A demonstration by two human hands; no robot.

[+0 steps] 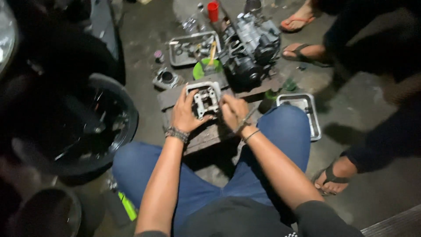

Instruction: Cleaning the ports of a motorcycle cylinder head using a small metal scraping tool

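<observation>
Gripping the metal cylinder head (204,99) along its left edge, the left hand (186,113) wraps around it with the thumb on its top face; the part sits on a worn wooden block (206,131) between the person's knees. The right hand (233,110) is closed around a thin tool (248,116) at the head's right edge, though only a short pale stretch of the shaft shows past the wrist, and its working end is hidden behind the fingers (so what it touches cannot be told). Just beyond the block stands a dark engine (251,46), its far end cut off by the top of the frame. Left of it lie a metal tray (193,47) of small parts too blurred to name, a green bowl (202,69) and a loose cylinder (166,80). A red cup (213,10) stands near the top edge. A second steel tray (307,115) rests beside the right knee. A black wheel (94,127) fills the dim left side. Sandalled feet of other people (307,52) stand to the right, their bodies lost in shadow.
</observation>
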